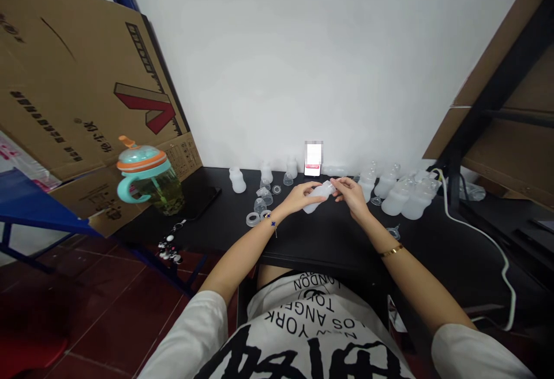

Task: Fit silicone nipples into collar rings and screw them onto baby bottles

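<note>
Two bare hands meet over the middle of the black desk (pixel 311 243), both at one milky-white baby bottle (pixel 317 199), which is tilted with its top end toward the right. The left hand (pixel 302 197) grips the bottle's body, thumb along the near side; the right hand (pixel 350 195) has its thumb and fingertips closed about the top end, though the exact part they pinch is too small to make out. Just beyond the bottle, a lit smartphone (pixel 312 162) leans upright against the white wall (pixel 303 67). Near the left hand lie clear domed caps (pixel 260 205) and a pale collar ring (pixel 253 219), with an upright bottle (pixel 237 180) farther left. To the right of the right hand stands a cluster of capped bottles (pixel 395 199), beside a white cable (pixel 497 246). A teal-and-orange jug (pixel 149 180) of greenish liquid stands at the far left, before a large cardboard box (pixel 86 67).
</note>
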